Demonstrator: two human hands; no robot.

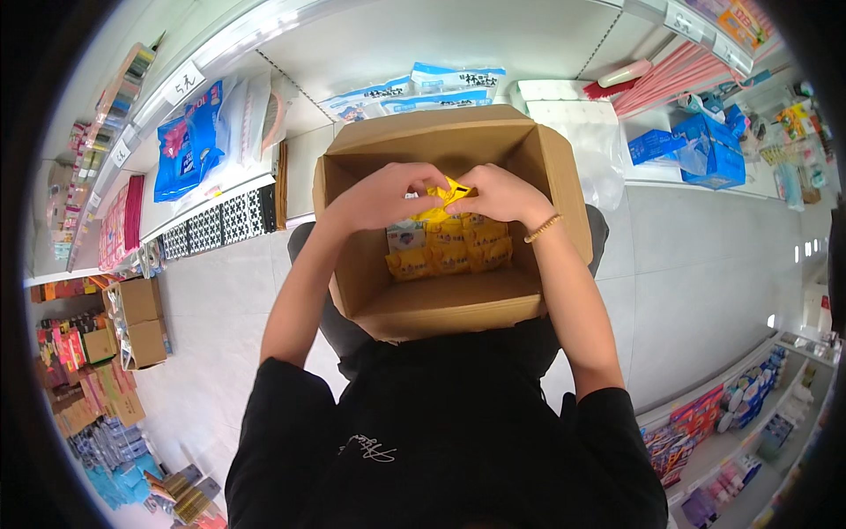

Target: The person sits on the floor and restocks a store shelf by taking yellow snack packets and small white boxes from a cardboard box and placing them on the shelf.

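An open cardboard box (449,311) rests in front of my body, between or on my knees. Over its inside, my left hand (396,195) and my right hand (505,192) both grip one small yellow packet (451,193) by its sides. Below them, several more yellow packets (453,256) lie in rows on the bottom of the box. A white packet with a printed picture (406,239) sits at the left of those rows, partly under my left hand. A beaded bracelet (543,228) circles my right wrist.
Behind the box, a white shelf holds blue-and-white bags (436,92) and wrapped white paper packs (572,132). Blue packaging (192,142) lies on the left shelf, a blue carton (714,152) on the right. Cardboard cartons (139,321) stand at left; stocked shelves (727,436) fill the lower right.
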